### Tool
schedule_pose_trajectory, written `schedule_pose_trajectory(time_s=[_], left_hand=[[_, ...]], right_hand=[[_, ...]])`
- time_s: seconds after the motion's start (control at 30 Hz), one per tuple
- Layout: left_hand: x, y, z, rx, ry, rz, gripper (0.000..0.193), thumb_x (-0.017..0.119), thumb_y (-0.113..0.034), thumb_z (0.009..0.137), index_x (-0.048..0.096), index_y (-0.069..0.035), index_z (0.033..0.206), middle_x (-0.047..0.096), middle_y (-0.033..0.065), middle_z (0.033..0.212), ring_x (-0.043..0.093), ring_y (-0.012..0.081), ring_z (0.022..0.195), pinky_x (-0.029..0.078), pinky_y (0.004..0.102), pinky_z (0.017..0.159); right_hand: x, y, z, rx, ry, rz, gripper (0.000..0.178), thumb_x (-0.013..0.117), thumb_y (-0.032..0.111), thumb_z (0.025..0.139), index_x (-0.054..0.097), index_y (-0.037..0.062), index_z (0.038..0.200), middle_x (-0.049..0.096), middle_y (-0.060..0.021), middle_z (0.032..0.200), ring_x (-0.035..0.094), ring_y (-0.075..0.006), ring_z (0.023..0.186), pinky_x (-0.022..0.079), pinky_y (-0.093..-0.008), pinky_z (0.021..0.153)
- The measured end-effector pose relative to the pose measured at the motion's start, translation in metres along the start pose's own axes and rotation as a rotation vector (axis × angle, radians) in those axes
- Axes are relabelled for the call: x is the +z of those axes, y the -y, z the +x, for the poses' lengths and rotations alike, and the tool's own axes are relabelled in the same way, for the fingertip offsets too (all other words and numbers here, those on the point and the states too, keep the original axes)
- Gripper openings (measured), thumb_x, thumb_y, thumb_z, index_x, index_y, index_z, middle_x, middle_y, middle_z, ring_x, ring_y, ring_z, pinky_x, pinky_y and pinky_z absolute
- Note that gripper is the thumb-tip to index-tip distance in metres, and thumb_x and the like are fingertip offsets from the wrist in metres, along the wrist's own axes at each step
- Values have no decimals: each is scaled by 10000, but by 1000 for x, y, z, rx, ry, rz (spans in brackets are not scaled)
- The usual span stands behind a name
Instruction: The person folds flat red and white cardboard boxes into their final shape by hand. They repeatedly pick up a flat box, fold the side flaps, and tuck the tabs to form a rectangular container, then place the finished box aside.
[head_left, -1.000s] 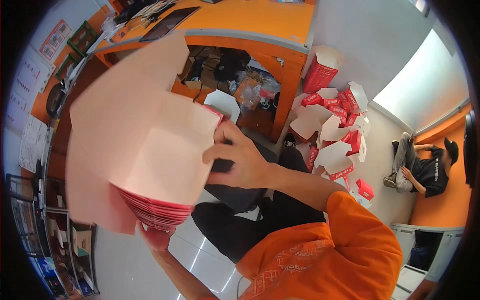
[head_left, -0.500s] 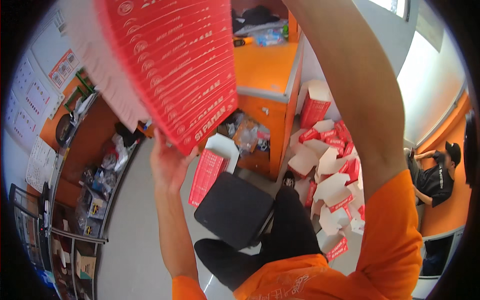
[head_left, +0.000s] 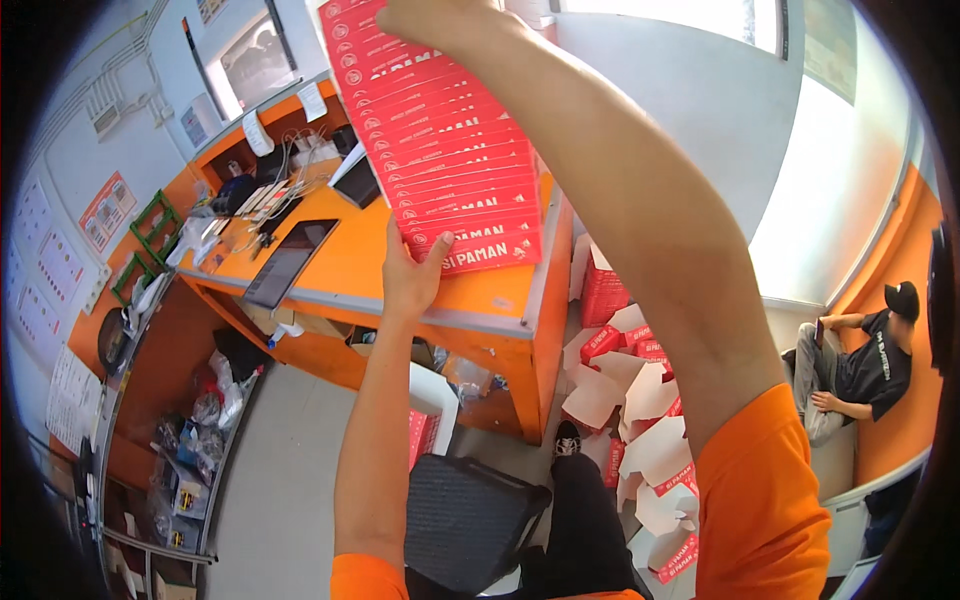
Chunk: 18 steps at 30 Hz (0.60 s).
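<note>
A tall stack of nested red and white cardboard food boxes (head_left: pixel 455 160) is held up in front of me, leaning over the orange desk. My left hand (head_left: pixel 415 275) grips its lower end, thumb across the red front and the other fingers hidden behind. At the upper end my right hand (head_left: pixel 440 22) is closed on the stack, its fingertips partly covered. Another red and white stack of boxes (head_left: pixel 425 425) stands low behind my left forearm, mostly hidden. Several loose boxes (head_left: pixel 650 400) lie heaped on the floor to the right.
The orange desk (head_left: pixel 350 270) carries a tablet (head_left: pixel 290 262), cables and papers. A black stool (head_left: pixel 470 515) is close below me. Shelves with plastic-wrapped goods (head_left: pixel 200 440) line the left. Far right, a person in black (head_left: pixel 870 360) sits against the wall. More red boxes (head_left: pixel 605 290) stand beside the desk.
The view has tipped up, showing more desk. The held stack now appears farther away and over the desk, and my right hand has come into sight on its upper end.
</note>
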<state>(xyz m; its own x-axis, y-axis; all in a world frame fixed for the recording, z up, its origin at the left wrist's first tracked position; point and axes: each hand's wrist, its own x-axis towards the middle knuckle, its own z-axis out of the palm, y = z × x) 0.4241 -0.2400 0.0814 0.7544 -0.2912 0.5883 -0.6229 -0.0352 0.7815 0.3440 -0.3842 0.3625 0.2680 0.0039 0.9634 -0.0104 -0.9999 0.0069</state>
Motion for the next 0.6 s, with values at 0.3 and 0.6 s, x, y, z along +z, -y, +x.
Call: schedule_pose_trajectory(time_s=[0.3,0.6], left_hand=[[44,52,74,38,56,-187,767,789,-142,925,351,-40,1546,575,126,1431,558,203,1296,475,363,1081],[10,135,152,151,58,600,788,659,-522,983,421,39,1484,529,196,1470,556,292,1294,425,406,1115]], right_hand=[[63,-89,-222,279,-160,530,1012,848,225,825,219,10,1587,289,-209,1581,335,-332,1436,411,-455,1126],[-92,-13,-788,1508,479,245,675,766,134,853,454,3,1437,509,-220,1345,560,-413,1159,486,-463,981]])
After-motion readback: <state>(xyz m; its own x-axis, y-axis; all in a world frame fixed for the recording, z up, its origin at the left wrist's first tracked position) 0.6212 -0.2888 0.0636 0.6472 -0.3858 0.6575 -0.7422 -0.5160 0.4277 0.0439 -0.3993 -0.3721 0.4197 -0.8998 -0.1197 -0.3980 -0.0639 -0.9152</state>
